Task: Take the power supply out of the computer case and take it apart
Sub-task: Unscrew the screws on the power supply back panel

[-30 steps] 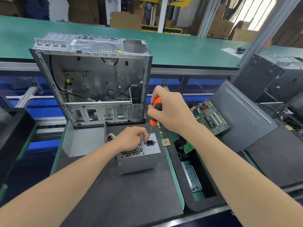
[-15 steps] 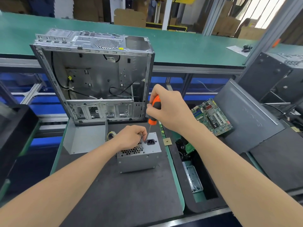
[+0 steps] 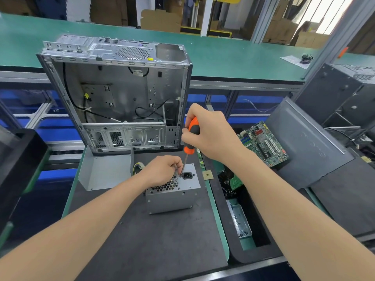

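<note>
- Power supply point(image 3: 172, 191) outside computer case point(image 3: 113, 94), socket face up for screw point(image 3: 180, 176) access.
- Right hand point(image 3: 211, 134) wrapped round screwdriver point(image 3: 191, 136), tip on screw.
- Left hand point(image 3: 162, 171) pinching shaft, apparently steadying.

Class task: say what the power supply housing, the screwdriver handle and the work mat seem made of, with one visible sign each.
Power supply housing: likely bare sheet steel, dull grey, punched honeycomb vents.
Screwdriver handle: probably moulded plastic, orange and black, matte.
Work mat: perhaps rubber or foam, dark, matte, scuffed.

The dark desk point(image 3: 152, 240) bears the power supply point(image 3: 172, 196), the upright computer case point(image 3: 121, 94) behind it, a grey cover point(image 3: 105, 172), a chip point(image 3: 207, 175).
</note>
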### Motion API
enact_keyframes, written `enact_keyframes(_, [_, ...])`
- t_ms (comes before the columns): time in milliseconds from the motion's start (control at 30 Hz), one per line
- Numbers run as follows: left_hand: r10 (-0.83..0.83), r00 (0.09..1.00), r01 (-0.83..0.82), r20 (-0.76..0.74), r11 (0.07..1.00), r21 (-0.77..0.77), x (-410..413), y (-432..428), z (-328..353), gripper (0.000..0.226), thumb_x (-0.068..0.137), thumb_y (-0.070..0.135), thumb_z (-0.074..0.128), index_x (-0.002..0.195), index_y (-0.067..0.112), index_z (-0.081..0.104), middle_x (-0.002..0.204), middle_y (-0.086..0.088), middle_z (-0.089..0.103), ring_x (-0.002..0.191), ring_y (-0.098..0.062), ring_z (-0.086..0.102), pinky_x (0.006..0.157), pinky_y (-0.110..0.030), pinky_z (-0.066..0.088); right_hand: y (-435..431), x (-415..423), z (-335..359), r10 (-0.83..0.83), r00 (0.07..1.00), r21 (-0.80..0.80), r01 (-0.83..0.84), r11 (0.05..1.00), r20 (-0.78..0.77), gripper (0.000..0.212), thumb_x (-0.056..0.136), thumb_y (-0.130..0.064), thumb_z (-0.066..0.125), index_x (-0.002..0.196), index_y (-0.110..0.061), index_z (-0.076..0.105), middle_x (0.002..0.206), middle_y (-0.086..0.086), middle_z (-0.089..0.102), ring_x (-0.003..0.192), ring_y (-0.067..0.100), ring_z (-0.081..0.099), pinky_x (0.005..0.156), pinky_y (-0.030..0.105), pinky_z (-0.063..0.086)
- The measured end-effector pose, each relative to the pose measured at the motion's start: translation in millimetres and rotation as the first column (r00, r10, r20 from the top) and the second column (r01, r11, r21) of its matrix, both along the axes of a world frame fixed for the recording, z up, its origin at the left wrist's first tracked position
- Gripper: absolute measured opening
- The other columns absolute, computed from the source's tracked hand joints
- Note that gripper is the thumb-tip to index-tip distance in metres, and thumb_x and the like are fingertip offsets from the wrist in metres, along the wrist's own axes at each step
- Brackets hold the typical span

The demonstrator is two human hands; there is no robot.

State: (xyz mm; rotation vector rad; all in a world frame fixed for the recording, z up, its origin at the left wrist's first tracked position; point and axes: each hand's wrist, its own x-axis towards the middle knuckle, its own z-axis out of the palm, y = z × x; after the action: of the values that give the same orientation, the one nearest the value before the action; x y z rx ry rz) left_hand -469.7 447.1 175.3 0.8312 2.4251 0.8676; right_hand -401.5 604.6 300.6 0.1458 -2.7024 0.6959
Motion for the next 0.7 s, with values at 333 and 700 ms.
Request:
enact_keyframes(333, [-0.017, 1.000, 0.015, 0.016, 0.995, 0.103, 4.2, -5.1, -2.6, 0.034, 0.093, 0.005, 0.049, 0.079, 0.031, 0.066, 0.083, 0.013, 0.065, 0.064, -0.006, 0.056, 0.055, -0.019, 0.044, -18.1, -4.1, 16.0, -0.106, 0.994, 0.387, 0.091, 0.917, 0.017, 0.043, 0.092, -0.051, 0.065, 0.080, -0.014, 0.047, 0.065, 0.001, 0.045, 0.067, 0.026, 0.049, 0.048, 0.028, 0.030])
enact_keyframes(700, [-0.079, 0.971, 0.125, -0.227, 0.973, 0.193, 10.7, -12.7, -16.4, 0.016, 0.093, 0.034, 0.077, 0.086, 0.030, 0.063, 0.114, 0.017, 0.066, 0.110, -0.003, 0.061, 0.100, -0.026, 0.047, -12.7, -15.2, 23.0, -0.102, 0.976, 0.303, 0.039, 0.952, 0.194, 0.037, 0.091, -0.042, 0.067, 0.089, -0.006, 0.058, 0.068, 0.001, 0.043, 0.071, 0.026, 0.043, 0.049, 0.028, 0.029])
